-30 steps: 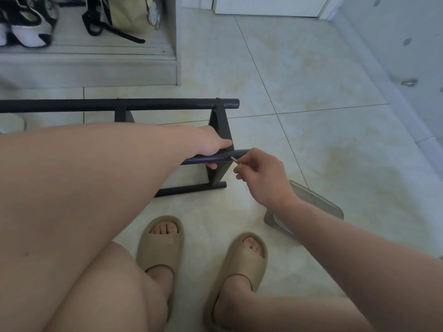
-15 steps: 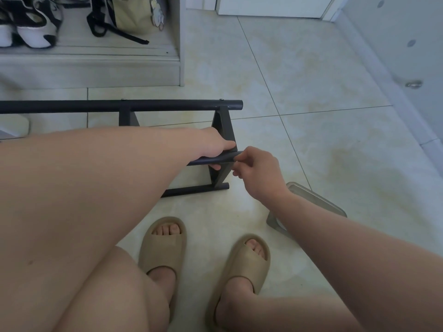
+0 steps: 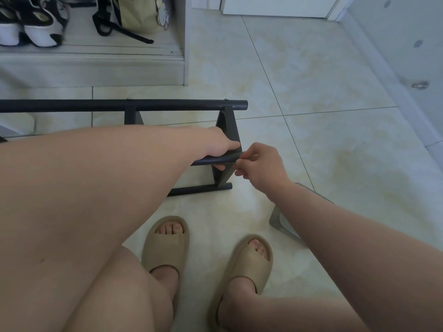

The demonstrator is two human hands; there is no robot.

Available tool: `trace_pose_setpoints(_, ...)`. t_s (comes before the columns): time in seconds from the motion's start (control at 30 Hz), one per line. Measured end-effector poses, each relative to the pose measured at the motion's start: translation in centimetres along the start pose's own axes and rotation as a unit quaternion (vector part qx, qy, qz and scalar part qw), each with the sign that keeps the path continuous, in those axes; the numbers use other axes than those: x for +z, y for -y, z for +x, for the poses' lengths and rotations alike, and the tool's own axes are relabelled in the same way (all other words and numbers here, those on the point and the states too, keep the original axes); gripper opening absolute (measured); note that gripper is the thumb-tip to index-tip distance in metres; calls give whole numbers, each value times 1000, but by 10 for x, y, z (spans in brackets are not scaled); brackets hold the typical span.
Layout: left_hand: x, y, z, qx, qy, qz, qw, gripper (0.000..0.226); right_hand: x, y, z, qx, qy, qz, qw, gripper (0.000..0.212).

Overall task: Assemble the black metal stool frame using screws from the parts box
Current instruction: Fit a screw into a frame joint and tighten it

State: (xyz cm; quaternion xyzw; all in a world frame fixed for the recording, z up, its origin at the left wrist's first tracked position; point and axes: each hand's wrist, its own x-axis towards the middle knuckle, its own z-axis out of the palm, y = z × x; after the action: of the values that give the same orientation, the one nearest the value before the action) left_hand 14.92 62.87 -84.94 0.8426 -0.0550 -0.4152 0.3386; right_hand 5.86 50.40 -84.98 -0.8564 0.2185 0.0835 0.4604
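Gripping the crossbar (image 3: pixel 213 160) with my left hand (image 3: pixel 221 147), fingers wrapped round it just short of its end, I steadied it against the upright (image 3: pixel 229 121) of the black frame (image 3: pixel 119 105), which lay on the floor (image 3: pixel 311 152). My right hand (image 3: pixel 262 165) was at the bar's tip, fingers (image 3: pixel 250 154) pinched narrow on what I took for a screw, though it was hidden between them. The risk, as I judged it, lay in starting the thread. If the bar sat a little off from its hole, the screw would go in crooked and bind, or slip from my fingertips and roll away across the tiles. My left hand also covered part of the joint, so I was lining things up largely by feel. Had that grip slackened, the bar could have dropped away from the upright.
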Motion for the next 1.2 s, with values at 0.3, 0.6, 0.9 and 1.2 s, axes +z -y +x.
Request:
trace_pose_setpoints(0.3,0,-2,-9,-19,-17,-36,999,38,-16,4,15,13,12,-116,993,25)
trace_pose_setpoints(0.6,4,-4,-15,5,-61,9,998,28,-20,6,12,-39,39,-211,976,26)
trace_pose_setpoints(0.9,30,-28,-36,110,-287,169,936,27,-77,-19,-31,-77,80,-277,954,41)
trace_pose_setpoints(1.2,106,-61,-31,320,-110,294,894,20,-155,-113,-48,58,115,-422,898,62)
